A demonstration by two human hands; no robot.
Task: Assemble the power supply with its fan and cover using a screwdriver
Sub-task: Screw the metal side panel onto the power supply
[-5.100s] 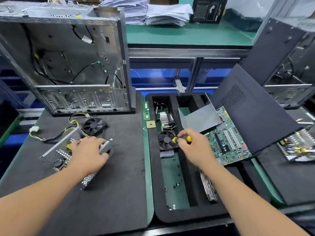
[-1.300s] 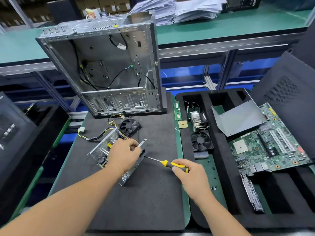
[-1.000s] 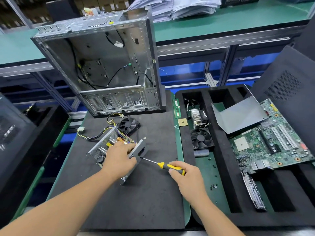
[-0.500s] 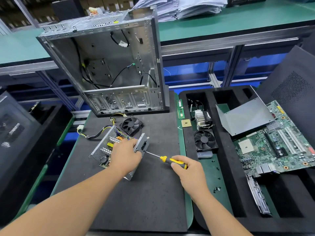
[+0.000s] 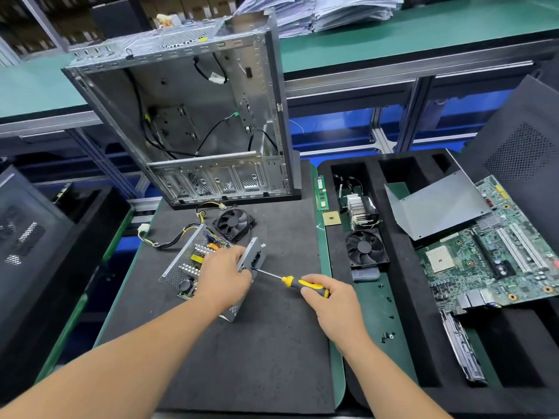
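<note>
The open power supply (image 5: 189, 264), a perforated metal box with its circuit board showing, lies on the dark foam mat (image 5: 242, 358). My left hand (image 5: 225, 276) grips its right end plate and holds it tilted up. My right hand (image 5: 328, 294) holds the yellow-and-black screwdriver (image 5: 290, 281), whose tip touches the end plate's outer face near the power socket. A loose black fan (image 5: 233, 223) lies just behind the supply, wired to it. A bent grey metal cover (image 5: 435, 204) rests in the foam tray at the right.
An empty computer case (image 5: 196, 116) stands upright behind the mat. The black foam tray (image 5: 402, 297) at the right holds a heatsink, a second fan (image 5: 366, 247), a motherboard (image 5: 490, 252) and small loose screws (image 5: 387, 335). A black side panel (image 5: 526, 140) leans at far right.
My right hand brought the screwdriver from the tray to the supply's end plate. My left hand tipped that end up and keeps hold; over the last half second little moved.
</note>
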